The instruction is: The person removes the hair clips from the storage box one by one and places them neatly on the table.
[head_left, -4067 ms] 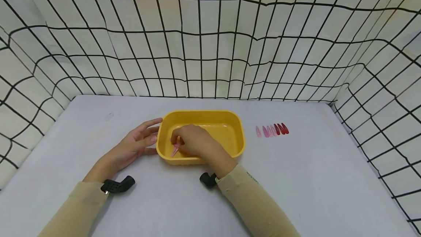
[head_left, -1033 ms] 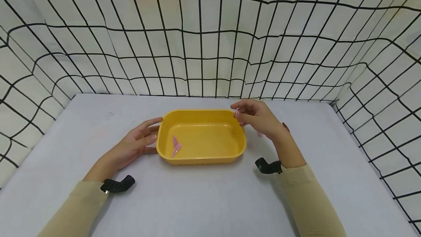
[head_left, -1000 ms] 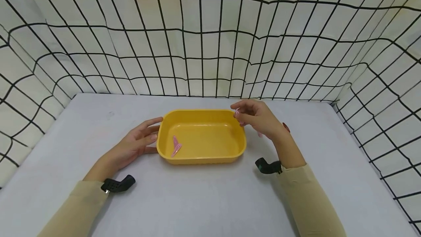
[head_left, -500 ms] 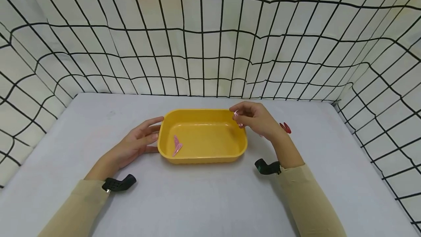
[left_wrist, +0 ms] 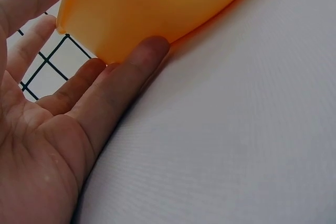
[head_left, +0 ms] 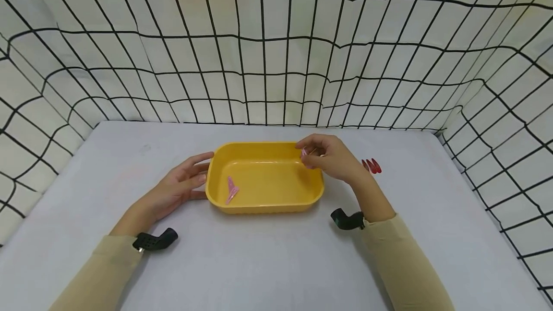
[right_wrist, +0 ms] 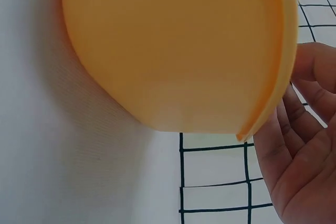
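Observation:
A yellow plastic tray sits on the white table. My left hand rests against its left end; in the left wrist view its fairly straight thumb and fingers touch the outer wall. Over the tray's right end, my right hand pinches a pink hair clip between thumb and fingers. The right wrist view shows the hand beyond the rim, its fingertips hidden by the tray wall. Pink snap hair clips lie at the tray's left side, forming a V.
Red snap hair clips lie in a row on the table right of the tray, partly covered by my right wrist. Black-gridded white cloth walls close off the back and sides of the table.
My right hand has left the tray's left side, where it held a pink clip, and moved to the right end with a pink clip. Lately it has shifted slightly left; the left hand has stayed.

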`<control>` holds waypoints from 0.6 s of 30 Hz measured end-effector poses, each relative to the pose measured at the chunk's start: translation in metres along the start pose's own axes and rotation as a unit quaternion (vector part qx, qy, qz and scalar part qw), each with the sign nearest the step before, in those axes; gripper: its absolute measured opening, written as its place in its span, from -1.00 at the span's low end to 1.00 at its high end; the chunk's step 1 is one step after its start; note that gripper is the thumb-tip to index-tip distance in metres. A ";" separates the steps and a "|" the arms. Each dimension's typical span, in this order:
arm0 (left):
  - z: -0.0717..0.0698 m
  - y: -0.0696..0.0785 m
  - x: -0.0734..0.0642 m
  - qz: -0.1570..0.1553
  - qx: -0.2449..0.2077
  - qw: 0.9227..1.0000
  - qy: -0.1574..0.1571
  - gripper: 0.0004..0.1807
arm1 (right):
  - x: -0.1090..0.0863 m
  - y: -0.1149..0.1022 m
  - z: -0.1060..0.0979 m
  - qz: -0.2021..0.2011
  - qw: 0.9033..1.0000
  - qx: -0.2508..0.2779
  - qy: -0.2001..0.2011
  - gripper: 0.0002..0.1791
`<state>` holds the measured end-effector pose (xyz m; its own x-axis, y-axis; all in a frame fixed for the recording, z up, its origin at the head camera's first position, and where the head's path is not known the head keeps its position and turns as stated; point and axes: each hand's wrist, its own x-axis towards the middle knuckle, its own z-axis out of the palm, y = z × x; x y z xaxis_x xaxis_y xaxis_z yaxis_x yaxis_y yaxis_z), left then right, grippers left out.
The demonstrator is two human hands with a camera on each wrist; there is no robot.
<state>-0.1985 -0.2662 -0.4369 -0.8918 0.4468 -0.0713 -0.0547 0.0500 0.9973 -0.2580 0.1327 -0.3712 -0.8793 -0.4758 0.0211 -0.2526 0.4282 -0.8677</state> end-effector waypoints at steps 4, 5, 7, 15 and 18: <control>0.000 0.000 -0.001 -0.002 -0.003 1.000 0.001 -0.38 | 0.002 -0.002 0.004 -0.020 0.999 -0.048 -0.013 -0.73; 0.000 0.000 -0.001 -0.002 -0.004 1.000 0.001 -0.38 | 0.001 -0.003 0.006 -0.024 0.998 -0.061 -0.015 -0.74; 0.000 0.000 0.000 -0.001 -0.003 1.000 -0.001 -0.38 | 0.001 -0.006 0.007 -0.032 0.996 -0.084 -0.018 -0.76; -0.001 0.000 0.001 0.000 0.002 1.000 0.001 -0.38 | 0.000 -0.009 0.015 -0.048 0.990 -0.134 -0.026 -0.77; -0.001 0.001 0.001 0.002 0.001 1.000 -0.001 -0.38 | 0.001 -0.010 0.017 -0.045 0.988 -0.146 -0.021 -0.78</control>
<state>-0.1998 -0.2673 -0.4364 -0.8914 0.4483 -0.0670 -0.0496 0.0505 0.9975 -0.2498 0.1148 -0.3710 -0.8318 -0.5511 0.0667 -0.4411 0.5832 -0.6821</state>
